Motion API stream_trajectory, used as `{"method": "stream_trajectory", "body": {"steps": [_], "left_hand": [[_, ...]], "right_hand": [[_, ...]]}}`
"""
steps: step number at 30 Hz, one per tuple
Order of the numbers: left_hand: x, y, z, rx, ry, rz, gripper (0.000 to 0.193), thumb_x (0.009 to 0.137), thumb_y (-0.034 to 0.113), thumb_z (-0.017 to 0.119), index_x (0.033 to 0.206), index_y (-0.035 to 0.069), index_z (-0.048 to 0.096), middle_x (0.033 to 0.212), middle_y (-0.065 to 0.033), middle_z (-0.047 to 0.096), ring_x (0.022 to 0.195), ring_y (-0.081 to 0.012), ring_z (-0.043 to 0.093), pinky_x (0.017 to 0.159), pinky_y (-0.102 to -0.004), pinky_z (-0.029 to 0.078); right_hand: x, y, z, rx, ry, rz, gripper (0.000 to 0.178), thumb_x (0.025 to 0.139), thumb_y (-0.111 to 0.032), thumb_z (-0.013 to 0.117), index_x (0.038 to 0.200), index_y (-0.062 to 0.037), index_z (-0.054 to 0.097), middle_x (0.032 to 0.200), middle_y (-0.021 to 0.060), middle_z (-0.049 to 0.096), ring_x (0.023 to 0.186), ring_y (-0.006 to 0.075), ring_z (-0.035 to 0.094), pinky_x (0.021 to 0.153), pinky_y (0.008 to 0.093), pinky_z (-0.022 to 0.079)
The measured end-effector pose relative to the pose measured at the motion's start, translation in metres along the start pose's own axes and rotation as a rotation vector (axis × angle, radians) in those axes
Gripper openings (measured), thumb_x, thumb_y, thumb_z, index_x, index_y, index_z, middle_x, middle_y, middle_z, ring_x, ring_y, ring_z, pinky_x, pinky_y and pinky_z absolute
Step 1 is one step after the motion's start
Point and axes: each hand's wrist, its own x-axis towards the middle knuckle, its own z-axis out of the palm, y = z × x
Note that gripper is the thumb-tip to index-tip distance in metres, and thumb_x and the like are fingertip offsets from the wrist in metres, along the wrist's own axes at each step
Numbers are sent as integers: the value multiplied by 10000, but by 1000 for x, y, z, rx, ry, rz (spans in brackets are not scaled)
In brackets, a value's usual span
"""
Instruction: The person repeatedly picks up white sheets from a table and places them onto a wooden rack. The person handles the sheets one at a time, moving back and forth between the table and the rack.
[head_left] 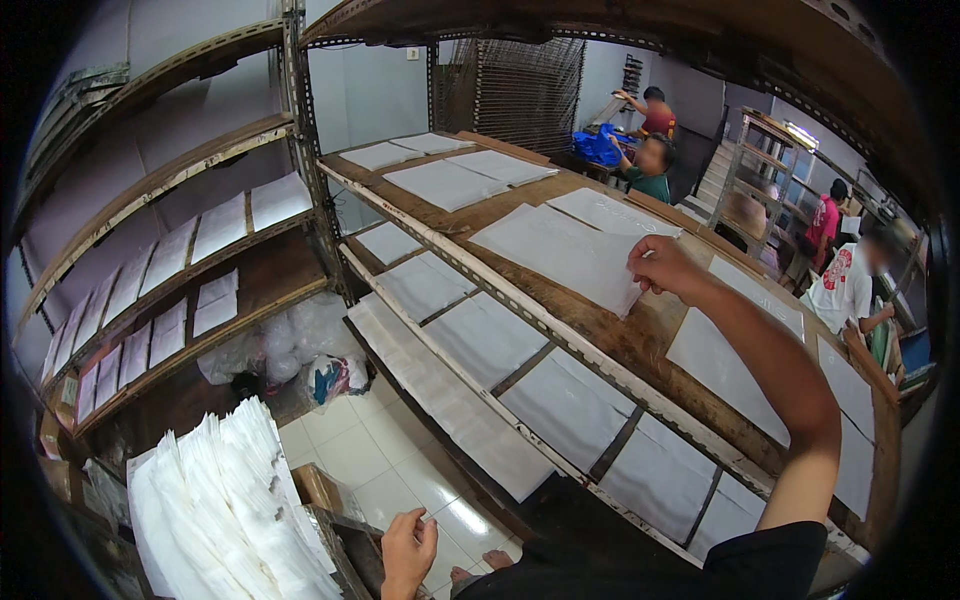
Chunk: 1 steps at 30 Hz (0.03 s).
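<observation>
My right hand reaches over the wooden shelf, its fingers pinched on the corner of a white sheet. That sheet lies mostly flat, with the held corner pulled toward the shelf's front edge. Several other white sheets, such as one farther along the shelf, lie in rows on the same board. My left hand hangs low over the tiled floor, fingers loosely bent and apart, with nothing in it. To its left stands a tall, ruffled stack of white sheets.
Metal-framed shelves hold lower tiers of sheets. Another rack on the left carries more sheets. Clear plastic bags lie beneath it. A cardboard box sits beside the stack. Several people, one in a white shirt, are beyond the shelf.
</observation>
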Motion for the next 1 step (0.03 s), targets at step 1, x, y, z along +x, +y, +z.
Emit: {"method": "stream_trajectory", "body": {"steps": [1], "left_hand": [[-3,-2,0,25,-17,-16,219,831,125,685,1010,-1,674,780,-142,630,678,-254,642,638,-357,515]], "right_hand": [[0,0,1,-8,2,14,186,871,-162,668,976,-32,584,755,71,638,614,122,616,490,248,464]]}}
